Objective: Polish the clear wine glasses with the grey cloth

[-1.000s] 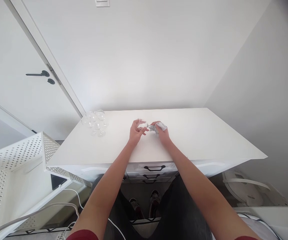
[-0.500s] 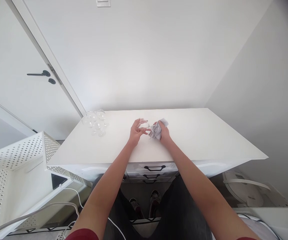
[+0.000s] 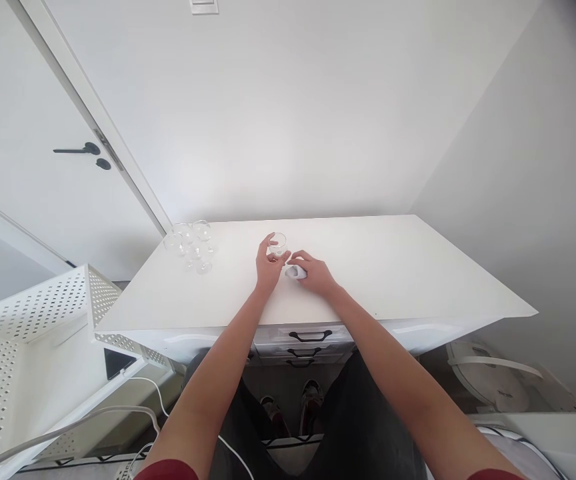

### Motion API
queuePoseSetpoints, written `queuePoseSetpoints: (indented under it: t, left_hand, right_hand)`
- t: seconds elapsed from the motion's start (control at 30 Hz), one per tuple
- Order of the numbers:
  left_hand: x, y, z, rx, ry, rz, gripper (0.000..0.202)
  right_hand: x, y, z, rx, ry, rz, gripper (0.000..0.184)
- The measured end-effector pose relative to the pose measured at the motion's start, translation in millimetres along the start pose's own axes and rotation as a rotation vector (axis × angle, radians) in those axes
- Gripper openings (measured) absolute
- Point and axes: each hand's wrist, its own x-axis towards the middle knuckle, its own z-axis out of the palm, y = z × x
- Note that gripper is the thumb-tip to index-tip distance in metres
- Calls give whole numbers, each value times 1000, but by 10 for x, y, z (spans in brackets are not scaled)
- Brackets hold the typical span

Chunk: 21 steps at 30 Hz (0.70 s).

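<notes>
My left hand (image 3: 268, 265) is closed round a clear wine glass (image 3: 278, 241), which it holds near the middle of the white tabletop with the rim up. Its lower part is hidden by my fingers. Close beside it, my right hand (image 3: 315, 273) grips a pale grey-white cloth (image 3: 295, 272), mostly tucked under the palm. The fingertips of the right hand are near the foot of the glass; whether they touch it I cannot tell. Several more clear wine glasses (image 3: 193, 245) stand together at the left end of the tabletop.
The white tabletop (image 3: 408, 273) tops a cabinet with drawers and dark handles (image 3: 311, 336). A wall (image 3: 293, 133) rises behind it. At the left are a door handle (image 3: 77, 151) and a white perforated rack (image 3: 43, 307). White cables (image 3: 118, 408) run beside my left arm.
The wine glass has gone from tilted to more upright and shifted slightly left. My right hand has turned palm down and gathered the cloth, which was spread round the foot end.
</notes>
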Motion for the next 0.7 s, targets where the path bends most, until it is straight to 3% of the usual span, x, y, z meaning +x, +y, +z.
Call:
queuePoseSetpoints:
  t: [0.13,0.4,0.53,0.7]
  left_hand:
    - [13,-42,13,45,-33,-14,67]
    - [5,-39,43,-33,-127,-59,71]
    - [-5,-42,40,-35,-72,-43,75]
    - [8,-90,24,-30,5,-101,48]
  right_hand:
    - [38,-66,33,-263,-177,-34,59]
    - [63,-93,67,-276,-229,14,47]
    - [81,-82,89,-268,-176,144,46]
    - [117,50,40,-347,-70,445,38]
